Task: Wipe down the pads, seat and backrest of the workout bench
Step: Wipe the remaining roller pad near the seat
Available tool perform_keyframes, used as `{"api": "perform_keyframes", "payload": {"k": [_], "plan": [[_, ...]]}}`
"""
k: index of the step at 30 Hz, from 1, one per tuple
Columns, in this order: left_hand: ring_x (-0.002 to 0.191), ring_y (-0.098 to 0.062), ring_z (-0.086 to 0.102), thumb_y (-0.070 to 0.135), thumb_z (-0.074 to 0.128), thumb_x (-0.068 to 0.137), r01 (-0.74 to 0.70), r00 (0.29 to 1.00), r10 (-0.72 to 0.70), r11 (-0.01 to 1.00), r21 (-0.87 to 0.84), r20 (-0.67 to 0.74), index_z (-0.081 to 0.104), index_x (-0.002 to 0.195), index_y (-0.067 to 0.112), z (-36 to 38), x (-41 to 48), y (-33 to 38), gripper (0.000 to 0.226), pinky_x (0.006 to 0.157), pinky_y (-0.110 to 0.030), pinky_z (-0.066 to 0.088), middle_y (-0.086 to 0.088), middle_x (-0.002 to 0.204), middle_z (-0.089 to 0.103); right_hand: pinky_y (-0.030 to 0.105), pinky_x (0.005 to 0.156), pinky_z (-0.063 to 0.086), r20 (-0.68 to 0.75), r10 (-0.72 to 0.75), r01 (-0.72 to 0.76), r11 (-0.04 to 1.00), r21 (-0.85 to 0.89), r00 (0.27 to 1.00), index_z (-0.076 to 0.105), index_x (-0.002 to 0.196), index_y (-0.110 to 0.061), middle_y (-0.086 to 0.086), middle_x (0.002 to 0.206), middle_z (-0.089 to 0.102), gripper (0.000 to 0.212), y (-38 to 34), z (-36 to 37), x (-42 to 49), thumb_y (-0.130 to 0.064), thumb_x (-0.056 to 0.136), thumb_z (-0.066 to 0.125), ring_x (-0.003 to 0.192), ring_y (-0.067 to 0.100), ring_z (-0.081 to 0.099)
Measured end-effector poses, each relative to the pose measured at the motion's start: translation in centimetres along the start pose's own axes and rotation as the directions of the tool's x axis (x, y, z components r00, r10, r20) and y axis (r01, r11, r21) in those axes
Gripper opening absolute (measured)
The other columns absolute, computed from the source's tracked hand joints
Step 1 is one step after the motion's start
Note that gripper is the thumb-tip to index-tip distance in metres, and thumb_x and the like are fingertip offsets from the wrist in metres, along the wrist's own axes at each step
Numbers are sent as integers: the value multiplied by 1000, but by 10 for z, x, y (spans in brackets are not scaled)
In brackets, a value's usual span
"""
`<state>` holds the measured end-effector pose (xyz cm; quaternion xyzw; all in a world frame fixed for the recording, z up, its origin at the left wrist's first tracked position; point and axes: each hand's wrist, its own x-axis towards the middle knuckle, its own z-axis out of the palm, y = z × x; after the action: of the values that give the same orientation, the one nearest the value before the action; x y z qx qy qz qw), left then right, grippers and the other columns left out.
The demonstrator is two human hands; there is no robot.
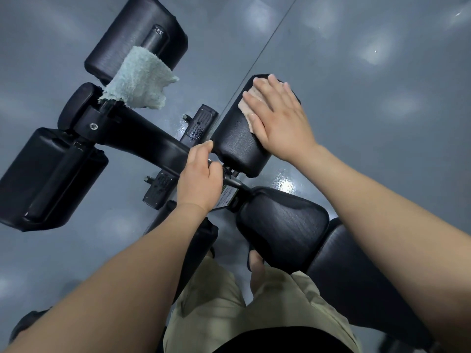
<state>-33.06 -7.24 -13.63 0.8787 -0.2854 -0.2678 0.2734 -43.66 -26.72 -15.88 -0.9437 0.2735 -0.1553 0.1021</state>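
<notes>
Here, looking down from head height, a person stands over a black workout bench on a grey floor. The right hand lies flat, fingers straight and together, pressing a small pinkish cloth onto the top of the right-side pad. The hand holds the cloth down rather than clutching it. The left hand curls round the frame bar just beside that pad, apparently steadying the bench.

A pale green towel hangs over the far end of the frame, between two other pads, and no hand touches it. The seat is near the person's legs, and the backrest runs off towards the lower right. Nothing rests on either.

The work appears to be in the pad stage, with one pad being wiped now. The surfaces do not show whether the other pads are already clean. The seat and backrest most likely remain to be wiped.
</notes>
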Motion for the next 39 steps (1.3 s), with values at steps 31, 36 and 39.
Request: {"api": "perform_keyframes", "payload": {"k": [31,36,39], "plan": [[103,-13,55,19,42,94,-27,999,26,998,50,24,39,144,31,-3,-2,3,51,82,-27,34,18,151,36,31,97,40,160,480,-503,778,377,862,42,150,-26,5,142,49,45,25,3,20,-38,108,33,124,25,53],[117,-13,52,22,39,97,0,999,-3,998,65,40,33,152,29,-3,-1,5,56,87,-25,33,15,158,30,25,98,33,184,561,-580,692,430,807,30,157,-28,-1,151,42,49,27,5,-3,-38,109,28,133,16,43],[125,-15,50,23,39,97,8,999,-9,998,62,30,34,152,29,-2,0,4,55,90,-25,33,14,158,32,26,106,31,196,586,-605,666,437,786,25,159,-25,0,158,35,51,23,5,-7,-39,109,27,142,14,35]]}}
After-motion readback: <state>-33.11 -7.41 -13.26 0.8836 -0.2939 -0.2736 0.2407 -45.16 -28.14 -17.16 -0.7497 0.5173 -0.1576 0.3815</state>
